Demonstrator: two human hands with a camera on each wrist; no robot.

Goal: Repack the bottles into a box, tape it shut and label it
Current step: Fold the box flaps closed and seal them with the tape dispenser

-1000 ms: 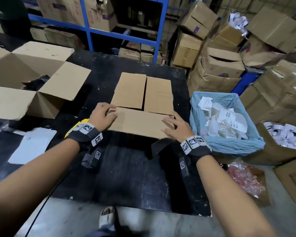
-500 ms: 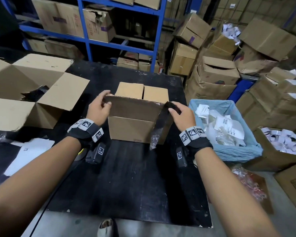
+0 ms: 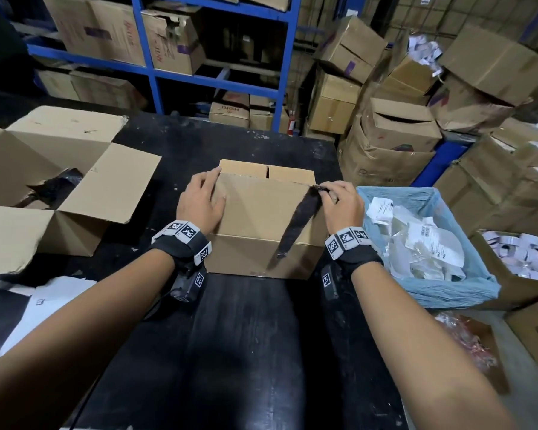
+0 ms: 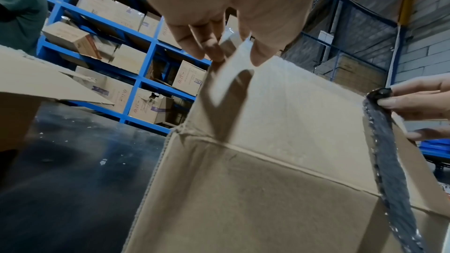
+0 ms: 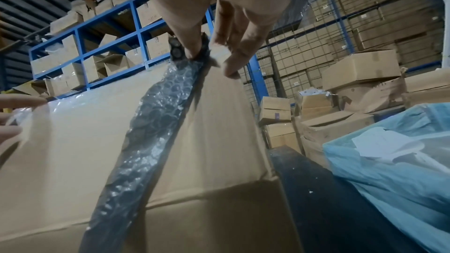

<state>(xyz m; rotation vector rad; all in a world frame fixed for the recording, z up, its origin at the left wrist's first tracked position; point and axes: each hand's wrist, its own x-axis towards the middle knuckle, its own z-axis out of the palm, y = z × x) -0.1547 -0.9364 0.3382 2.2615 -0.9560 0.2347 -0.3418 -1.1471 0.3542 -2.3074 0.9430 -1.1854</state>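
Black table (image 3: 261, 336), box (image 3: 261, 212) now standing upright

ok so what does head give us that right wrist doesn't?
Head only: the large open box at the left of the black table, a white sheet below it, and the left hand fully seen, holding the small box's raised flap.
Right wrist only: the dark strip's bubble texture, and the right hand pinching its top end, seen close up.
Both: small box, dark strip, blue-lined bin of paper slips, blue rack.
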